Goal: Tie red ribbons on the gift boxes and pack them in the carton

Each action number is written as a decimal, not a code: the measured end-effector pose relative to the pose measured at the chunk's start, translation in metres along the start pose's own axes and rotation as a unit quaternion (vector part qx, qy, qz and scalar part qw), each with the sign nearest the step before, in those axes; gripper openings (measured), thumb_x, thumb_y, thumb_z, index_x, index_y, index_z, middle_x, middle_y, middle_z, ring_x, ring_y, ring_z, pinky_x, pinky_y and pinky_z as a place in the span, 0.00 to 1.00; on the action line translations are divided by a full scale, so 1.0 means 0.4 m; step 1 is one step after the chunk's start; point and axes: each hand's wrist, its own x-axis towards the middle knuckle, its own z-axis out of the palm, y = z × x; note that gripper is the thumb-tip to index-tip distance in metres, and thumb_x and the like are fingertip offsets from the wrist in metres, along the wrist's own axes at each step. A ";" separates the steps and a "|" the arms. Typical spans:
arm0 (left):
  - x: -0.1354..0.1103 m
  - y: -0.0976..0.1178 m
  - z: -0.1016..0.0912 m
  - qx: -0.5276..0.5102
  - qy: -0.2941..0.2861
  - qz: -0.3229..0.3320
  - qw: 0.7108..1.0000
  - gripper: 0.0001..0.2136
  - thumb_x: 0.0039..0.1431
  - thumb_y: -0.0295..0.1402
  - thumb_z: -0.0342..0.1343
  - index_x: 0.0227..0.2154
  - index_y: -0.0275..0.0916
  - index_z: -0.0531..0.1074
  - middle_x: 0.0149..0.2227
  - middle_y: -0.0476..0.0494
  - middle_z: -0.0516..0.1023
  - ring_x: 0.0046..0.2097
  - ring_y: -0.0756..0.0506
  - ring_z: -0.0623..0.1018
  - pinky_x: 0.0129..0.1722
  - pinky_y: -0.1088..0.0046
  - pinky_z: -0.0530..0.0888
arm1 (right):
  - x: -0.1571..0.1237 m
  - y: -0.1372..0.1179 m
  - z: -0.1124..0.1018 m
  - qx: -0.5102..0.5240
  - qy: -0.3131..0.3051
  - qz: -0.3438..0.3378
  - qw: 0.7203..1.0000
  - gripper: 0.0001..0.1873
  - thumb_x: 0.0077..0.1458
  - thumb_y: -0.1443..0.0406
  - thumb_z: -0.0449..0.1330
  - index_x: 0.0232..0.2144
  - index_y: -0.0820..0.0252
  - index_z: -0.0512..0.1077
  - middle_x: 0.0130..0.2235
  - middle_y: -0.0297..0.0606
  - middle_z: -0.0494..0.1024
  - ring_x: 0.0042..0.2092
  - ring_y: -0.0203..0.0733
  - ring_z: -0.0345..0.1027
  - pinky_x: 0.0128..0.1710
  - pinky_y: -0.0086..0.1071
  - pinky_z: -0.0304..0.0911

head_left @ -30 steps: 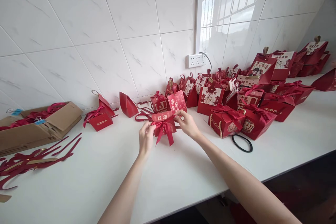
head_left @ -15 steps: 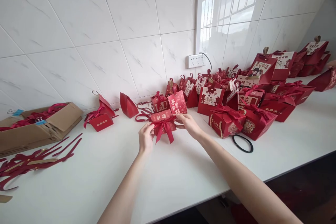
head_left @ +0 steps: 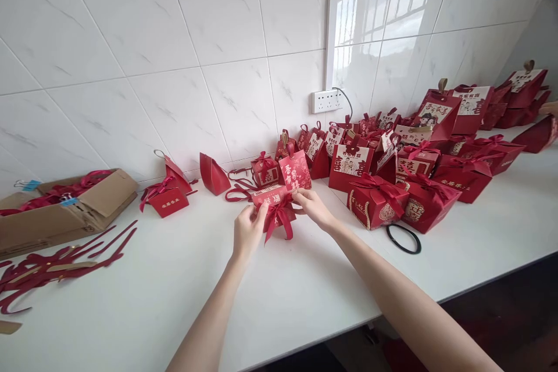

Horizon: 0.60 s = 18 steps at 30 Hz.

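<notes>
A small red gift box (head_left: 265, 193) with gold print stands on the white table before me, tied with a red ribbon bow (head_left: 279, 222) whose tails hang over its front. My left hand (head_left: 248, 228) pinches the bow's left side between thumb and fingers. On the other side my right hand (head_left: 312, 208) is closed on the bow's right loop; its fingertips are partly hidden. Right behind is an upright red box with white characters (head_left: 296, 170). A red ribbon-tied box (head_left: 264, 170) and a loose ribbon (head_left: 239, 192) lie close by.
At left are a cardboard box (head_left: 98, 200) of ribbons and several loose ribbons (head_left: 56, 270). Red boxes (head_left: 168, 202) stand near the wall. Many finished-looking gift boxes (head_left: 379, 203) crowd the right, beside a black ring (head_left: 404, 239). Another person's hand (head_left: 548, 107) shows at the right edge.
The gift box has turned and tilted slightly, and its bow has shifted a little right. My left hand has moved right and up, its thumb now over the bow.
</notes>
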 end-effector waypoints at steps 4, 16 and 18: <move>0.009 -0.006 -0.007 -0.018 0.016 -0.014 1.000 0.16 0.54 0.41 0.48 0.17 0.40 0.55 0.18 0.54 0.56 0.21 0.53 0.58 0.21 0.77 0.58 | -0.002 -0.001 -0.003 0.003 -0.005 -0.003 1.000 0.15 0.50 0.54 0.54 0.24 0.60 0.65 0.33 0.35 0.69 0.39 0.38 0.66 0.38 0.35 0.67; 0.040 -0.038 -0.005 -0.019 0.096 -0.006 0.995 0.11 0.53 0.41 0.50 0.26 0.38 0.69 0.34 0.44 0.67 0.35 0.48 0.71 0.32 0.74 0.71 | 0.006 0.024 0.005 -0.007 -0.018 -0.041 0.999 0.23 0.39 0.48 0.64 0.27 0.59 0.63 0.31 0.32 0.67 0.36 0.38 0.66 0.35 0.37 0.72; 0.038 -0.040 -0.003 -0.021 0.103 0.001 0.994 0.10 0.53 0.40 0.50 0.25 0.38 0.68 0.33 0.45 0.67 0.36 0.47 0.71 0.32 0.74 0.72 | 0.004 0.022 0.006 -0.001 -0.016 -0.036 0.999 0.23 0.42 0.46 0.61 0.26 0.60 0.64 0.31 0.34 0.67 0.38 0.39 0.65 0.35 0.37 0.72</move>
